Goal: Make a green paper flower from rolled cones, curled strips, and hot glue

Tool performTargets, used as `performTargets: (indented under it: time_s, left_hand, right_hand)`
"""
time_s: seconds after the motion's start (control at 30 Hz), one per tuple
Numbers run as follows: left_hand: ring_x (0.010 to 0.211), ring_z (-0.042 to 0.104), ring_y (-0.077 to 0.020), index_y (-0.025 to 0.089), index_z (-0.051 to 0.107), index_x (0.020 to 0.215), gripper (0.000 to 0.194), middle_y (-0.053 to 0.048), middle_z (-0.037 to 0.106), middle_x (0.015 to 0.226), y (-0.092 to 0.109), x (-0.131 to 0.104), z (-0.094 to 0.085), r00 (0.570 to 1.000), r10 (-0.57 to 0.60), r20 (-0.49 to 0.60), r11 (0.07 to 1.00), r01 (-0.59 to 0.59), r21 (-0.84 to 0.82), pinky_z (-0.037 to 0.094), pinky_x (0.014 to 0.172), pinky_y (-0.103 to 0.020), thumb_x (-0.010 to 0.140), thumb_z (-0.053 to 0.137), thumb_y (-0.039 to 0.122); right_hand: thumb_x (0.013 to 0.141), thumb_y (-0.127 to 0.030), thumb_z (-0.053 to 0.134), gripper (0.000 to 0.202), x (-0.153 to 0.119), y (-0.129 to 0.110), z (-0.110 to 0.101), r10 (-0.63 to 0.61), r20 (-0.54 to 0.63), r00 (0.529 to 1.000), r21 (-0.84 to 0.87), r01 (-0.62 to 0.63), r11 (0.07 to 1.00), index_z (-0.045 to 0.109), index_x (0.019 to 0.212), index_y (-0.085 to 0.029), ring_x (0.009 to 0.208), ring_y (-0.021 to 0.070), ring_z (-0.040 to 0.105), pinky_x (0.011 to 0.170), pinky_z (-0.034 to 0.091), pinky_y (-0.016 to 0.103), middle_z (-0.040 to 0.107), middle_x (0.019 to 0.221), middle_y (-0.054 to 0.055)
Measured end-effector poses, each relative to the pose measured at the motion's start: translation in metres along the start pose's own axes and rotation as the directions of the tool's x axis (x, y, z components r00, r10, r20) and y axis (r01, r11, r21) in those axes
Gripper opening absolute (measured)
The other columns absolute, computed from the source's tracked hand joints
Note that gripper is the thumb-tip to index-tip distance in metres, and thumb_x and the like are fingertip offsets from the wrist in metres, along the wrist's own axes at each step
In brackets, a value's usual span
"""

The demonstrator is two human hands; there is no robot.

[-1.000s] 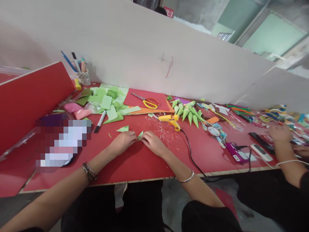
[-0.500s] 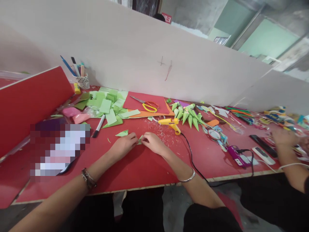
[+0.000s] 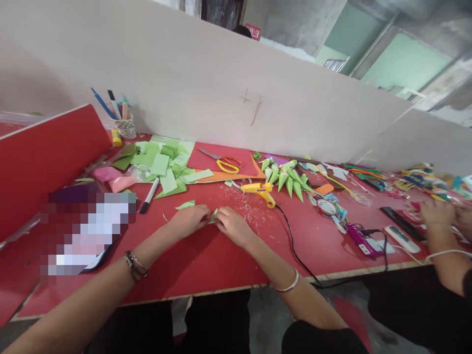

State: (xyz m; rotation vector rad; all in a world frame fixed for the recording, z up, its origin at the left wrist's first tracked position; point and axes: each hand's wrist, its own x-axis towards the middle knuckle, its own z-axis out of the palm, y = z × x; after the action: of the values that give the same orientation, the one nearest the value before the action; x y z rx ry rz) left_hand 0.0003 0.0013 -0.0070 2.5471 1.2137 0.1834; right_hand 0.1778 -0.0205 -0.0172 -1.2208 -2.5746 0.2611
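Left hand [image 3: 192,220] and right hand [image 3: 233,224]: fingertips of both pinching 1 small green paper piece [image 3: 213,216] above red table [image 3: 206,260].

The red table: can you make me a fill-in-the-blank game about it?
The glue gun is colored ____.
The scissors lie on a sheet colored ____.
The marker lying on the table has a ____ end.
The left hand and right hand hold paper colored ____.

yellow; red; black; green
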Motion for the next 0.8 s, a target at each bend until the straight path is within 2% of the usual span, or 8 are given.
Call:
performTargets:
  time_s: [0.3, 0.47, 0.63, 0.7, 0.8]
  left_hand:
    - [0.072, 0.058, -0.0175, 0.015, 0.054, 0.082, 0.008, -0.005, 0.058, 0.081, 0.02, -0.008, -0.004, 0.998, -0.056, 0.011, 0.993, 0.055, 0.102, 0.038, 0.056, -0.023, 0.081, 0.048, 0.019]
    - [0.073, 0.059, -0.0173, 0.015, 0.055, 0.08, 0.012, -0.005, 0.058, 0.08, 0.02, -0.009, -0.004, 0.997, -0.077, 0.004, 0.991, 0.077, 0.106, 0.038, 0.057, -0.023, 0.083, 0.044, 0.016]
    - [0.076, 0.059, -0.0164, 0.016, 0.056, 0.081, 0.012, -0.004, 0.059, 0.083, 0.018, -0.012, 0.0, 0.996, -0.084, -0.009, 0.992, 0.084, 0.091, 0.038, 0.058, -0.022, 0.083, 0.044, 0.014]
    - [0.077, 0.059, -0.0167, 0.017, 0.056, 0.082, 0.012, -0.004, 0.059, 0.084, 0.018, -0.013, 0.002, 0.996, -0.085, -0.018, 0.992, 0.087, 0.088, 0.038, 0.057, -0.022, 0.084, 0.044, 0.016]
    - [0.074, 0.058, -0.0167, 0.017, 0.055, 0.082, 0.014, -0.005, 0.058, 0.084, 0.017, -0.014, 0.004, 0.996, -0.087, -0.035, 0.992, 0.09, 0.086, 0.038, 0.056, -0.023, 0.085, 0.041, 0.018]
  right_hand:
    - [0.082, -0.01, 0.047, 0.009, 0.002, 0.001, 0.0, -0.003, 0.049, 0.999, 0.014, 0.002, 1.0, 0.055, 0.082, -0.014, 0.084, 0.0155, 0.048, 0.075, 0.04, 0.025, 0.054, 0.086, 0.005]
    - [0.081, -0.009, 0.049, 0.008, 0.0, 0.004, 0.003, 0.01, 0.016, 1.0, 0.087, -0.011, 0.996, 0.055, 0.083, -0.014, 0.084, 0.0144, 0.047, 0.075, 0.039, 0.024, 0.053, 0.087, 0.005]
    - [0.078, -0.017, 0.057, 0.004, 0.0, 0.01, 0.006, 0.008, -0.036, 0.999, 0.227, 0.0, 0.974, 0.055, 0.08, -0.015, 0.079, 0.0118, 0.048, 0.074, 0.039, 0.022, 0.052, 0.084, 0.002]
    - [0.078, -0.018, 0.057, 0.003, 0.001, 0.01, 0.006, 0.0, -0.034, 0.999, 0.199, 0.006, 0.98, 0.055, 0.078, -0.015, 0.079, 0.0115, 0.048, 0.073, 0.039, 0.022, 0.052, 0.082, 0.002]
    - [0.08, -0.018, 0.055, 0.004, 0.003, 0.007, 0.006, -0.037, 0.011, 0.999, 0.015, 0.037, 0.999, 0.054, 0.081, -0.014, 0.08, 0.0133, 0.049, 0.071, 0.04, 0.023, 0.054, 0.083, 0.003]
